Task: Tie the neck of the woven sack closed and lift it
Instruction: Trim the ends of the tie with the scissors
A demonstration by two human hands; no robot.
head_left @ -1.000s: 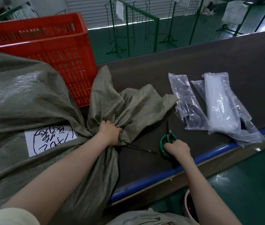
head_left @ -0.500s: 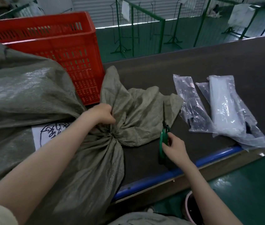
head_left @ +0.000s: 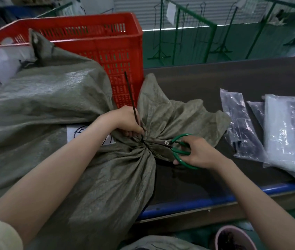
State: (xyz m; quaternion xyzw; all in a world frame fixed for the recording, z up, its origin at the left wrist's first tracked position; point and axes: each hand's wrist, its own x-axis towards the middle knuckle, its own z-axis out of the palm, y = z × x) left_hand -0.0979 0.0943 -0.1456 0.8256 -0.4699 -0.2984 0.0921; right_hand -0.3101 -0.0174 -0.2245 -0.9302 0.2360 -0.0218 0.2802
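Sack neck between both hands.

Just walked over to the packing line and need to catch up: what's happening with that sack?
A person is closing a grey-green woven sack lying on the dark belt. The left hand holds the black tie's long tail up at the gathered neck. The right hand holds green-handled scissors, blades pointing at the tie by the neck. The sack is not lifted yet.

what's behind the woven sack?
A red slotted crate stands behind the woven sack, holding something pale; the sack covers the crate's lower front, so its base and remaining contents are hidden.
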